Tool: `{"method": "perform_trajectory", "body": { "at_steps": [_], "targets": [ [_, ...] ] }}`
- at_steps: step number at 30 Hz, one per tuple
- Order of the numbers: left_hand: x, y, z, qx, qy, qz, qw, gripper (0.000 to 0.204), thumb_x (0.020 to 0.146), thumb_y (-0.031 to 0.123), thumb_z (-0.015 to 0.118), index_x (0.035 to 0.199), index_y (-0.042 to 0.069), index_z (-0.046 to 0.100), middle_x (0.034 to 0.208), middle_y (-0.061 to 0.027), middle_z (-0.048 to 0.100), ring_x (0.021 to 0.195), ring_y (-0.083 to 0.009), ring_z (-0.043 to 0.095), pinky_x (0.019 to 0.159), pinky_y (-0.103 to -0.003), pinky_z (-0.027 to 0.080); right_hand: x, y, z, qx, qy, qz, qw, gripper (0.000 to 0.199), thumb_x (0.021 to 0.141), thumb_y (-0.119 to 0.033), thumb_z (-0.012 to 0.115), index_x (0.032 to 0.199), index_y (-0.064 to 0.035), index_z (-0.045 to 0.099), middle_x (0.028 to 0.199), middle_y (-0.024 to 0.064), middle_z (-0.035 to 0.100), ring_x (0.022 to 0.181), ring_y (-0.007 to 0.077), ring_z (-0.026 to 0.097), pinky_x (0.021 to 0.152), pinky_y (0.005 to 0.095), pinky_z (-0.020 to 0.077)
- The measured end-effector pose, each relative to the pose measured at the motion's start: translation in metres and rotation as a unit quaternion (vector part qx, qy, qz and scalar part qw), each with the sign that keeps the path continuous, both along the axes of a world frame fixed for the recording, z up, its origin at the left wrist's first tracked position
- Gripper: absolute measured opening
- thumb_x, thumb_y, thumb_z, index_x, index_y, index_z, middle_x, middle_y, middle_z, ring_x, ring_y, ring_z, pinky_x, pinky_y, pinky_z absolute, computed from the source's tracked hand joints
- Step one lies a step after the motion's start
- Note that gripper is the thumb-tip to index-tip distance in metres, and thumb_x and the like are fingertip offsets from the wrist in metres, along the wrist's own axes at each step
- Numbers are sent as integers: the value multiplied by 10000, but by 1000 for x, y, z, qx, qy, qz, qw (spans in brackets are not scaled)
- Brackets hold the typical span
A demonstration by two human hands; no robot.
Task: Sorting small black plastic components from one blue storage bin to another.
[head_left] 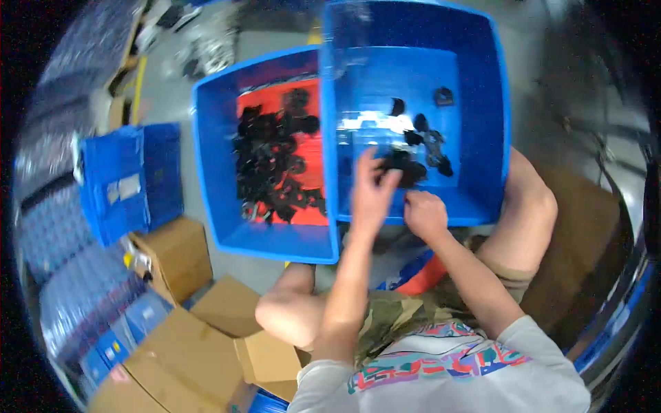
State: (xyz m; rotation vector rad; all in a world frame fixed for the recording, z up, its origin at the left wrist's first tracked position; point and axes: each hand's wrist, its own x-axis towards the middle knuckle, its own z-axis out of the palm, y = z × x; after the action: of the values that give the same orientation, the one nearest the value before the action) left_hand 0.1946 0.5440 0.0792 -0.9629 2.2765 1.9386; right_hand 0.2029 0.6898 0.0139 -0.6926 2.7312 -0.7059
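Two blue plastic bins stand side by side in front of me. My left hand [372,189] reaches over the near left part of the right bin [485,196], thumb and fingers apart, slightly blurred. Just beyond its fingertips lie small black parts [406,168], too blurred to name. Closed, with the fingers curled under, my right hand [425,215] is at that bin's near rim; whatever it may hold is hidden. A dark pile of black parts [272,162] covers much of the red sheet [310,210] in the left bin [265,241].
A blue box [131,180] and an open brown carton [180,258] stand at the left. Larger cardboard boxes [182,358] fill the lower left. Plastic-wrapped stacks [82,289] line the far left. My bare knees flank the near side of the bins.
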Motion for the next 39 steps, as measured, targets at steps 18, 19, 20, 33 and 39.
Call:
{"method": "perform_trajectory", "body": {
  "at_steps": [18,19,20,33,39],
  "targets": [
    [122,-125,-157,-340,-367,-232,834,824,667,176,718,1367,179,283,1427,-154,228,1170,-403,395,885,-430,464,-2,-2,6,58,-51,25,997,34,729,-123,561,747,-97,548,703,80,584,699,269,580,641,410,459],
    [122,-123,-160,-370,-389,-282,795,825,665,174,726,1361,178,283,1389,-157,283,1154,-391,414,861,-421,483,-2,0,7,64,-53,22,996,35,728,-123,562,749,-97,549,704,80,585,703,271,581,643,410,459],
    [122,-125,-164,-372,-386,-281,796,825,665,174,726,1361,178,283,1389,-157,283,1154,-391,414,861,-421,483,-3,-3,6,63,-52,19,996,37,727,-123,563,750,-98,550,706,80,585,706,272,581,644,410,459],
    [144,-131,-156,-277,-449,-366,766,439,820,322,478,1231,171,442,1208,-243,456,1015,-411,549,835,-480,468,0,-3,6,17,-2,0,1000,36,699,-127,556,701,-92,545,665,79,586,647,259,587,589,397,465],
    [157,-140,-151,-302,-443,-383,752,381,842,348,450,1172,162,493,1171,-225,499,986,-397,568,822,-491,470,5,3,1,19,-15,-7,1000,59,714,-155,552,711,-97,558,688,80,600,669,255,596,596,393,468]
  ]
}}
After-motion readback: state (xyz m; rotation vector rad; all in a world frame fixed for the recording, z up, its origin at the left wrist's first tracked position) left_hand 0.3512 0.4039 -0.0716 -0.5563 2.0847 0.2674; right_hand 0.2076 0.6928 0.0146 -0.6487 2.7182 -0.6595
